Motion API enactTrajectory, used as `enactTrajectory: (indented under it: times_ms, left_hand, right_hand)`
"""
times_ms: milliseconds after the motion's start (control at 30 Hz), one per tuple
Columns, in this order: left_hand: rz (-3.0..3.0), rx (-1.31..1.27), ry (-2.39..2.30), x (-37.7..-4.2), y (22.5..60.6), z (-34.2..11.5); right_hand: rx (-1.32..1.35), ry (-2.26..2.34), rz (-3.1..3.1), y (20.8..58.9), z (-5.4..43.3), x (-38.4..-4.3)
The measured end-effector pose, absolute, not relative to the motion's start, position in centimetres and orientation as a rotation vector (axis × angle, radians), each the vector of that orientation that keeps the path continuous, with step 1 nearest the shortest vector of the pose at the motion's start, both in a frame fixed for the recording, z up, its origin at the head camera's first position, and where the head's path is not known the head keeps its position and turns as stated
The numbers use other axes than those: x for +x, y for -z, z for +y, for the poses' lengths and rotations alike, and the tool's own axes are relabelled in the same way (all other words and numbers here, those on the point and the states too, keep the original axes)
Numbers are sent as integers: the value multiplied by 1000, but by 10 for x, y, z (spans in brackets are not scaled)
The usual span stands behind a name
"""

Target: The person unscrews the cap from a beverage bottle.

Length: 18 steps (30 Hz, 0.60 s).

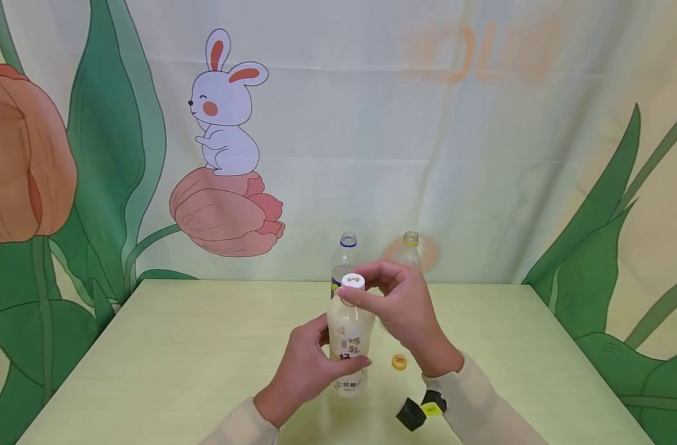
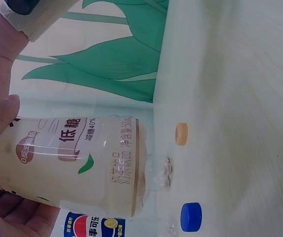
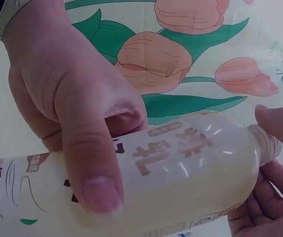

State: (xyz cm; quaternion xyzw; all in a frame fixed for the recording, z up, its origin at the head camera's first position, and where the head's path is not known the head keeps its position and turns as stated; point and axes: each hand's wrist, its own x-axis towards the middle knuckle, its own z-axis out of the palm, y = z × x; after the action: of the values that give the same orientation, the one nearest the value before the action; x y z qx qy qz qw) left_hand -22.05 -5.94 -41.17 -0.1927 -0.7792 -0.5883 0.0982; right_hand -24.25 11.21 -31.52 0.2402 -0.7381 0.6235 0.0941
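Note:
A bottle of milk tea (image 1: 349,334) with a pale printed label stands upright between both hands in the head view. The left hand (image 1: 307,361) grips its body, thumb across the front. At the top, the right hand (image 1: 399,303) has its thumb and fingers around the white cap (image 1: 353,282), which sits on the neck. In the right wrist view, the left thumb (image 3: 99,182) presses the label and the right hand (image 3: 277,197) holds the neck end. The lower label of the milk tea bottle (image 2: 82,158) fills much of the left wrist view.
Behind stand a clear bottle with a blue neck ring (image 1: 348,242) and another with a yellow ring (image 1: 411,240), both without caps. A yellow cap (image 1: 399,362) and a blue cap (image 2: 191,217) lie on the table (image 1: 177,352). A printed curtain (image 1: 338,111) hangs behind.

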Motion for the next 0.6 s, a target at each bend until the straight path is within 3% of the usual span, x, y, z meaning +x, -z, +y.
enactTrajectory:
  times_ms: [600]
  left_hand:
    - [-2363, -596, 1713, -225, 411, -58]
  right_hand:
    - [805, -1784, -2200, 313, 121, -245]
